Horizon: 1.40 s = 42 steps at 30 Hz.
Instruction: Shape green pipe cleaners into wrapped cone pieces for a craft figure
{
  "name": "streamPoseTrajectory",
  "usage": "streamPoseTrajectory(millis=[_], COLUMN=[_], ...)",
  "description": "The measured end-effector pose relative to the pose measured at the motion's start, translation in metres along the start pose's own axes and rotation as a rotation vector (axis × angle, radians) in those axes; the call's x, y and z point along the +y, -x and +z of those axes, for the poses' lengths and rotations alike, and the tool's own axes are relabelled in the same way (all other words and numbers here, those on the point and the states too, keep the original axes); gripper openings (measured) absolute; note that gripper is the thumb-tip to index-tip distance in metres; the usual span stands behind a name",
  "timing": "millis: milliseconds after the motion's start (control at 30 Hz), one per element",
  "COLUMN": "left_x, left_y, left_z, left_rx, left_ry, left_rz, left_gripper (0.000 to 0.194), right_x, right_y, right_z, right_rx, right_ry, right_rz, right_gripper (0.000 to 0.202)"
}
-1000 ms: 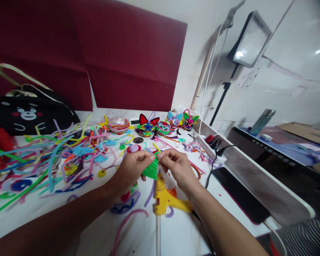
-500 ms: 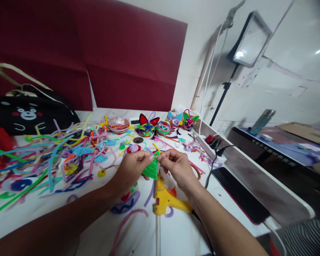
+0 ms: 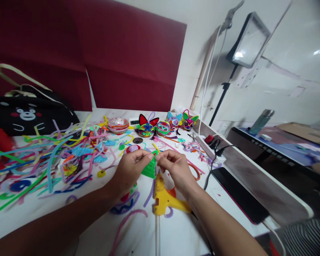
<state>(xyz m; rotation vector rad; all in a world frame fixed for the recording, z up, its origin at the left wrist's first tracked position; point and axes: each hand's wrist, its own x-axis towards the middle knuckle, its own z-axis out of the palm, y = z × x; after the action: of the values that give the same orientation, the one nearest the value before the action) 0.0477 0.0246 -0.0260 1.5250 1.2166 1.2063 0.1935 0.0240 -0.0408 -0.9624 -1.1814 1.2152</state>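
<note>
Between my two hands is a green triangular piece (image 3: 149,170) that looks built from rows of bent pipe cleaner. My left hand (image 3: 133,167) pinches it from the left, thumb along its upper edge. At its top corner, the fingertips of my right hand (image 3: 173,164) are closed on the green strand. Just below my right hand lies a yellow hot glue gun (image 3: 162,197) with a glue stick trailing from its back. A colourful pipe-cleaner piece with a blue zigzag (image 3: 126,204) sits partly hidden under my left wrist.
Loose pipe cleaners (image 3: 66,156) are heaped on the left, before a black bag (image 3: 29,113). Decorated balls with ears (image 3: 146,129) stand at the back beside a bowl-like piece (image 3: 118,125). On the right are a power strip (image 3: 210,145), a phone (image 3: 241,193) and a lamp (image 3: 250,41).
The green piece has tilted a little and its top now sits lower between my fingers. Both hands stay in nearly the same place, still pinching.
</note>
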Motion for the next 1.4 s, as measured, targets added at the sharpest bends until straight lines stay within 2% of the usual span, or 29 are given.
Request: streamPoseTrajectory(millis=[267, 400, 700, 933, 1167, 1400], left_x=[-0.001, -0.004, -0.001, 0.006, 0.007, 0.019], left_y=[0.000, 0.000, 0.000, 0.000, -0.002, 0.001], left_z=[0.001, 0.002, 0.000, -0.006, -0.016, -0.023], left_rx=[-0.023, -0.020, -0.084, -0.199, -0.443, -0.481], left_ry=[0.045, 0.116, 0.307, 0.403, 0.447, 0.437], left_rz=[0.008, -0.015, -0.143, -0.215, -0.340, -0.376], left_gripper=[0.021, 0.018, 0.019, 0.020, 0.028, 0.028], right_x=[-0.002, -0.003, -0.004, 0.000, -0.009, -0.010], right_y=[-0.001, -0.001, -0.003, -0.004, 0.001, 0.001], right_z=[-0.003, -0.003, -0.007, -0.013, -0.017, -0.016], right_rx=[-0.045, -0.041, -0.126, -0.248, -0.368, -0.296], right_ry=[-0.222, -0.232, -0.196, -0.126, 0.001, -0.002], right_rz=[0.107, 0.098, 0.111, 0.033, -0.111, -0.161], right_gripper=[0.010, 0.010, 0.017, 0.020, 0.019, 0.020])
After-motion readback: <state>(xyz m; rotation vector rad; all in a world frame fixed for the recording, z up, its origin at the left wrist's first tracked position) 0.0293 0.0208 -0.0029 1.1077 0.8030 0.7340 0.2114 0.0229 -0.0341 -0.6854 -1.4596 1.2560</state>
